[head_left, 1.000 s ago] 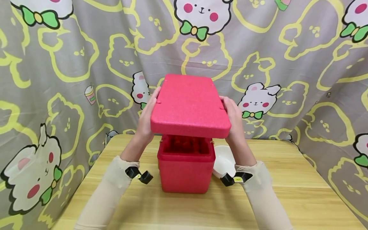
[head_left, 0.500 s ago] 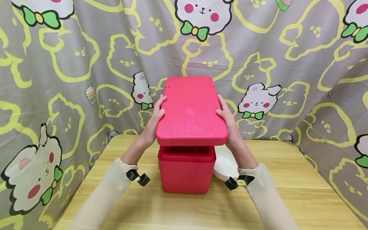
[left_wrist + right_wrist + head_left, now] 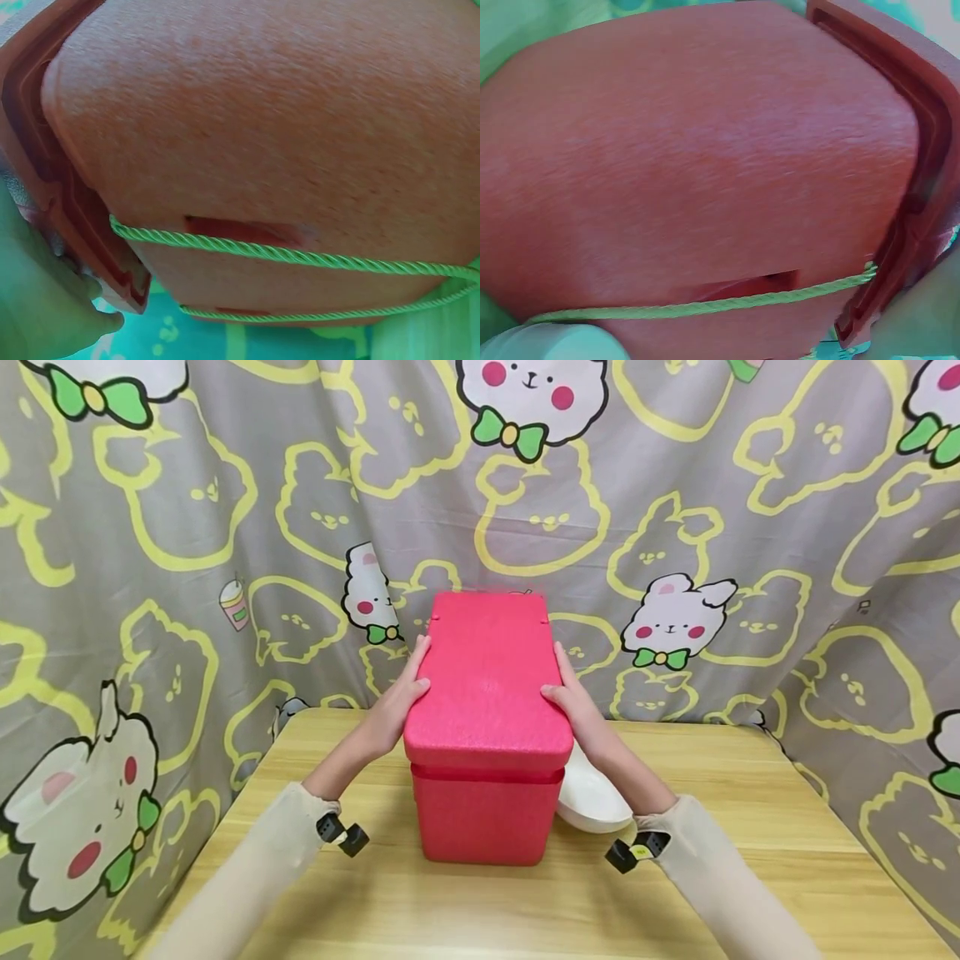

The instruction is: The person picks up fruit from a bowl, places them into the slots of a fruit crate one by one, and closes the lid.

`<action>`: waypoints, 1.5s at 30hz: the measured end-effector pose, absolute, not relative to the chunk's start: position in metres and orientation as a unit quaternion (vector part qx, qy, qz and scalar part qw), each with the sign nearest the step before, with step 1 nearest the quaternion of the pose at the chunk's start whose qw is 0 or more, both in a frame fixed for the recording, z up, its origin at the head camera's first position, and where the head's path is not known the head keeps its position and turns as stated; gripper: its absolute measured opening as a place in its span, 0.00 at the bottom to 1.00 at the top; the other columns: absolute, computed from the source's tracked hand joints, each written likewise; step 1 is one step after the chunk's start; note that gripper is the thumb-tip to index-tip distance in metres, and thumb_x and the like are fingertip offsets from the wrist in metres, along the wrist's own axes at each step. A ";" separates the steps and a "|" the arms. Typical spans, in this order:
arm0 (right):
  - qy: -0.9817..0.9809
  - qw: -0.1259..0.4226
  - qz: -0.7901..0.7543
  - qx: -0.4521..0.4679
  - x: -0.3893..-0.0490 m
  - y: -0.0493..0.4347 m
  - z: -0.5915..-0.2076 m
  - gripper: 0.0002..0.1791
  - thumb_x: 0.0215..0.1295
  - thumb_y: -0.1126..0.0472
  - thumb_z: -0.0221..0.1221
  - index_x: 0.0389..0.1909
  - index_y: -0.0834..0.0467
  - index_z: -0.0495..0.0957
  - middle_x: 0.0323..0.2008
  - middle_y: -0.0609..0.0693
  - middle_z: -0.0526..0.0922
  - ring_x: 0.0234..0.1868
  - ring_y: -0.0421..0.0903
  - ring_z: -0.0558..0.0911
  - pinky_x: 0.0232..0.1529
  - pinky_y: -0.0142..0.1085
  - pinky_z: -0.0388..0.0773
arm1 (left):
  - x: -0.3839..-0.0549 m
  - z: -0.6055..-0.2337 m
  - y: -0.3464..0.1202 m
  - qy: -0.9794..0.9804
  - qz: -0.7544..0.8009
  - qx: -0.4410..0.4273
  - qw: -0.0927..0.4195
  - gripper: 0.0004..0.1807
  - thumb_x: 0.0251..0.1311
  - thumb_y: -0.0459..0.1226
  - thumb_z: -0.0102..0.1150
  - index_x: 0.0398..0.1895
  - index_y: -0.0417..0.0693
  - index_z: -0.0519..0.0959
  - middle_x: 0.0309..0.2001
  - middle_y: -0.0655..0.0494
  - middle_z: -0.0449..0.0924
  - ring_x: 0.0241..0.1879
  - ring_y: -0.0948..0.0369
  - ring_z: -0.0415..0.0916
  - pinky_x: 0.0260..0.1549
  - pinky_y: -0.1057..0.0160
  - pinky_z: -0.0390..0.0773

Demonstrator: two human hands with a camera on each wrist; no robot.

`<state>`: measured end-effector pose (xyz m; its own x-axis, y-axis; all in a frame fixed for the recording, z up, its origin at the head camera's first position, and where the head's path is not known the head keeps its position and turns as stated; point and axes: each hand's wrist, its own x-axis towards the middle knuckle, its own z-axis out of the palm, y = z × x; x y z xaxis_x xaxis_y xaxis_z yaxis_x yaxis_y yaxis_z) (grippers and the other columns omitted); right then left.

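Observation:
A red foam box [image 3: 487,818] stands upright on the table, its red lid [image 3: 487,681] lying over the top. A narrow gap shows under the lid's front edge, and both wrist views show the grooved underside of its rim. My left hand [image 3: 395,710] grips the lid's left side, thumb at the top edge and fingers along the side. On the opposite side my right hand [image 3: 583,710] holds it the same way. A twisted cord [image 3: 300,259] runs along the box's side in the left wrist view; another cord [image 3: 705,306] shows in the right wrist view. The inside is hidden.
A white bowl [image 3: 596,797] sits on the wooden table [image 3: 727,860] just right of the box, partly hidden by the box and my right arm. A grey patterned curtain [image 3: 675,468] hangs behind and at both sides.
Both hands have lowered the lid from a raised, tilted position down onto the top of the box. The dark opening of the box is now covered.

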<state>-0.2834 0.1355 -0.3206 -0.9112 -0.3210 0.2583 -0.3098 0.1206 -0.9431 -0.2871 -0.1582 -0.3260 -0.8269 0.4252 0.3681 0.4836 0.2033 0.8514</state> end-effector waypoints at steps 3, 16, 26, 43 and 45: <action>0.753 0.011 -0.623 -0.211 -0.284 0.136 -0.328 0.43 0.73 0.56 0.42 0.83 0.46 0.31 0.83 0.49 0.36 0.82 0.51 0.42 0.78 0.59 0.45 | -0.289 -0.332 -0.160 -0.776 -0.559 -0.293 0.020 0.37 0.75 0.40 0.30 0.83 0.53 0.32 0.83 0.59 0.21 0.83 0.55 0.24 0.78 0.36 0.42; 0.766 0.030 -0.613 -0.192 -0.284 0.139 -0.340 0.43 0.74 0.54 0.43 0.83 0.47 0.32 0.84 0.49 0.37 0.82 0.53 0.45 0.78 0.59 0.49 | -0.290 -0.350 -0.160 -0.783 -0.553 -0.283 0.008 0.36 0.76 0.40 0.28 0.83 0.49 0.33 0.84 0.54 0.22 0.83 0.52 0.23 0.78 0.37 0.34; 0.781 0.026 -0.593 -0.196 -0.280 0.146 -0.341 0.43 0.75 0.51 0.46 0.83 0.46 0.34 0.84 0.48 0.38 0.83 0.51 0.43 0.80 0.59 0.46 | -0.284 -0.349 -0.159 -0.782 -0.556 -0.282 -0.001 0.36 0.77 0.42 0.29 0.84 0.52 0.33 0.83 0.57 0.22 0.83 0.54 0.22 0.78 0.38 0.35; 0.772 0.014 -0.602 -0.205 -0.286 0.143 -0.341 0.43 0.75 0.52 0.47 0.83 0.49 0.36 0.84 0.49 0.41 0.83 0.52 0.47 0.79 0.60 0.50 | -0.293 -0.353 -0.165 -0.754 -0.580 -0.309 -0.012 0.37 0.77 0.44 0.32 0.83 0.51 0.34 0.83 0.59 0.21 0.82 0.57 0.19 0.79 0.39 0.33; 0.771 0.016 -0.602 -0.207 -0.286 0.144 -0.342 0.43 0.75 0.53 0.47 0.83 0.50 0.35 0.84 0.48 0.41 0.83 0.51 0.47 0.79 0.59 0.50 | -0.294 -0.355 -0.165 -0.750 -0.582 -0.313 -0.018 0.38 0.76 0.44 0.32 0.83 0.52 0.33 0.83 0.59 0.20 0.82 0.57 0.19 0.79 0.39 0.33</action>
<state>-0.2861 0.1440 -0.3424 -0.9137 -0.3383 0.2253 -0.3006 0.1896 -0.9347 -0.2938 -0.1649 -0.3550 -0.8036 0.4902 0.3377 0.4490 0.1266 0.8845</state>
